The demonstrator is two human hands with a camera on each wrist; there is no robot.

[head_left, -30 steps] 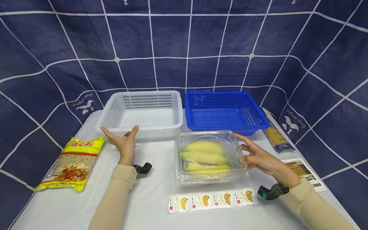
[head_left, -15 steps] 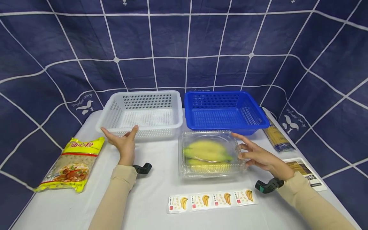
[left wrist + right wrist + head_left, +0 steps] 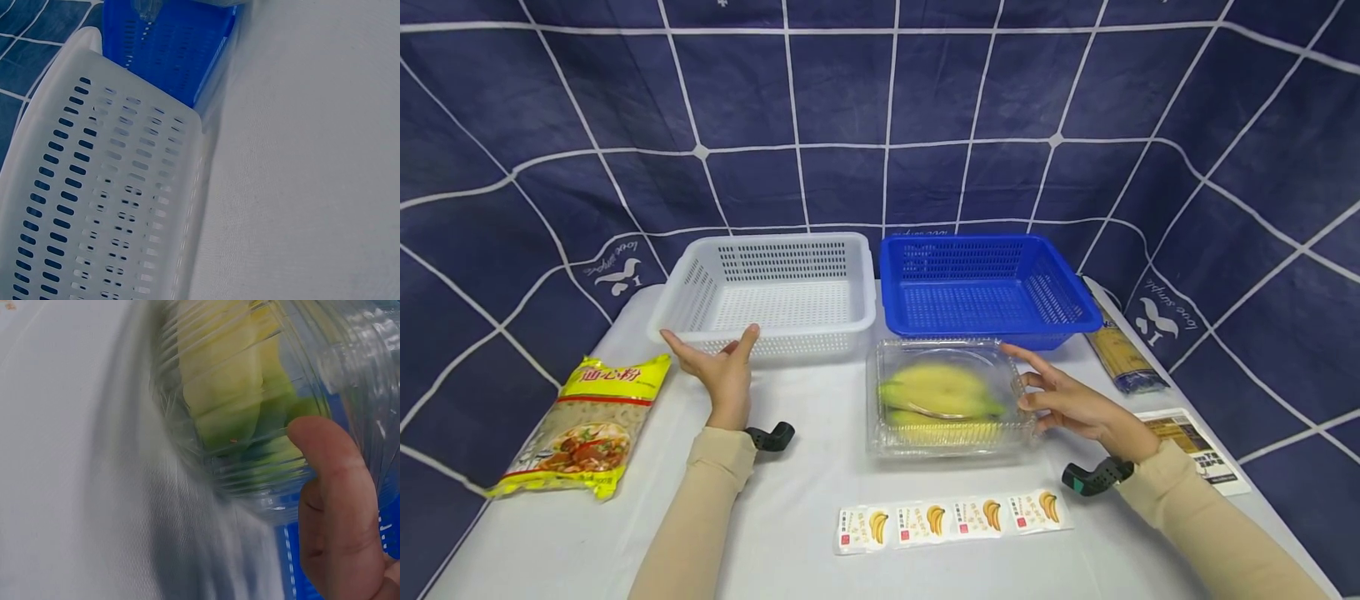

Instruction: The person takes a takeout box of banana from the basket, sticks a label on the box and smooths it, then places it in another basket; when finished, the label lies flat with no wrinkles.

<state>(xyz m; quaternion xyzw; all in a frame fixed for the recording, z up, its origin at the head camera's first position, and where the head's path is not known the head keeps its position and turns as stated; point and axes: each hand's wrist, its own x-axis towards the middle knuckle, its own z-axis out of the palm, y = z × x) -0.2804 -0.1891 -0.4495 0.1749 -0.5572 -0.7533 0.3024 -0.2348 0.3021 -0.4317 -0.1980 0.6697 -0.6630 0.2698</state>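
Observation:
My right hand [image 3: 1063, 404] holds the right edge of a clear plastic clamshell box [image 3: 951, 442], with the thumb [image 3: 340, 487] against its side in the right wrist view. Yellow, green-ended fruit that looks like bananas [image 3: 936, 392] shows through the lid. The box is in front of the blue basket [image 3: 977, 304]; whether its base touches the table cannot be told. My left hand [image 3: 724, 379] is at the front wall of the white basket [image 3: 775, 343], thumb and fingers spread. The left wrist view shows that basket's perforated wall [image 3: 106, 187] but no fingers.
A yellow pasta bag [image 3: 591, 429] lies at left. A strip of banana-print labels [image 3: 953, 522] lies in front of the box. On the right are a long spaghetti pack [image 3: 1116, 346] and a printed card [image 3: 1198, 450]. A dark blue checked cloth [image 3: 842, 100] hangs behind.
The clamshell box has shifted slightly right and away from me, towards the blue basket, with my right hand on it. My left hand has stayed at the white basket.

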